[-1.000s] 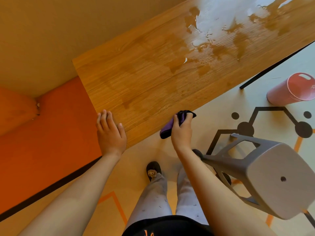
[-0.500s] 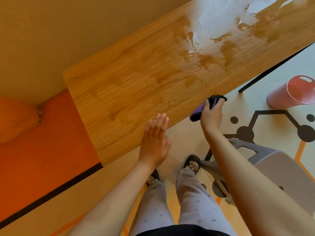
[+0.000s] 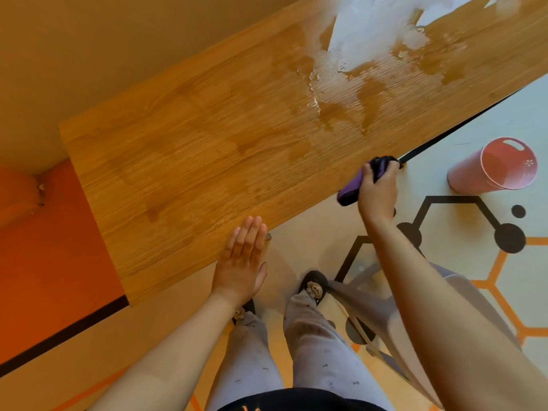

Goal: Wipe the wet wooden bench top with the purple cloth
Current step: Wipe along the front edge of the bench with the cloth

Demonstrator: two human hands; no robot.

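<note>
Purple cloth (image 3: pixel 350 189) bunched in right hand (image 3: pixel 376 192), grip clamped on it, at surface (image 3: pixel 192 161) near edge. Puddle (image 3: pixel 364 40) lies up-right of cloth, along the bench's long axis; right hand nearer. Left hand (image 3: pixel 241 262) flat, fingers together, empty.

Bench (image 3: pixel 207 161): long wooden top, grain running lengthwise, set diagonally from lower left to upper right. Water (image 3: pixel 361 48) pooled and glaring white toward the upper right end; darker damp patches spread from there toward the middle. Left end looks mostly dry. Left hand (image 3: pixel 241 262) lies flat, its fingertips over the near edge.

Floor (image 3: pixel 320 221): pale, printed with black and orange hexagon lines and black dots. A pink bucket (image 3: pixel 493 166) stands on it near the bench's near edge.
</note>
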